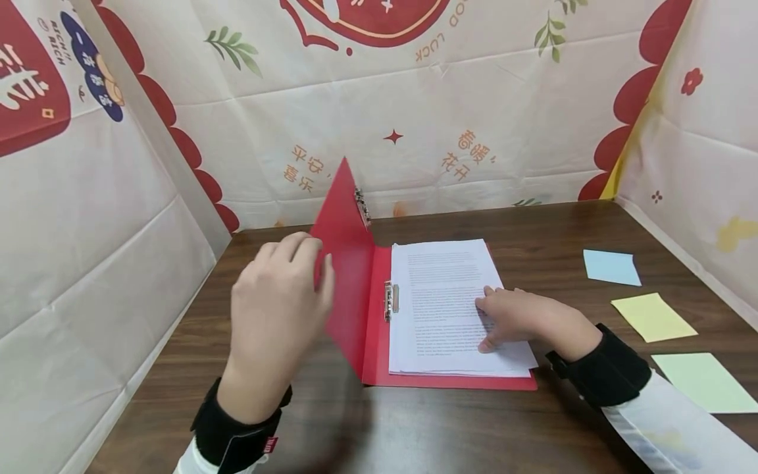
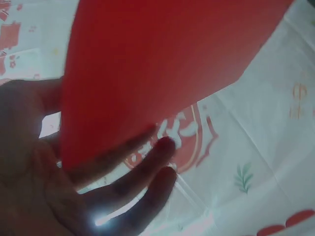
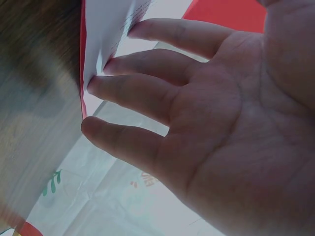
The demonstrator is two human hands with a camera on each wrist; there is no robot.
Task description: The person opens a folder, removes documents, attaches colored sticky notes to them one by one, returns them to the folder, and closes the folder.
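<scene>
A red folder (image 1: 381, 368) lies spread on the table, its front cover (image 1: 349, 283) standing nearly upright at the left. My left hand (image 1: 278, 296) holds the cover by its outer edge. In the left wrist view, the thumb and fingers (image 2: 147, 172) lie on opposite sides of the red cover (image 2: 142, 73). A stack of printed white sheets (image 1: 444, 303) rests inside on the right half, beside a metal clip (image 1: 391, 301). With extended fingers (image 3: 133, 98), my right hand (image 1: 521, 319) touches the sheets near their right edge.
To the right lie a blue paper square (image 1: 612, 266), a yellow one (image 1: 654, 317) and a pale green one (image 1: 707, 382). Another metal clip (image 1: 362, 207) is on the raised cover. Printed white cloth (image 1: 503, 99) walls the brown table (image 1: 249, 329) on three sides.
</scene>
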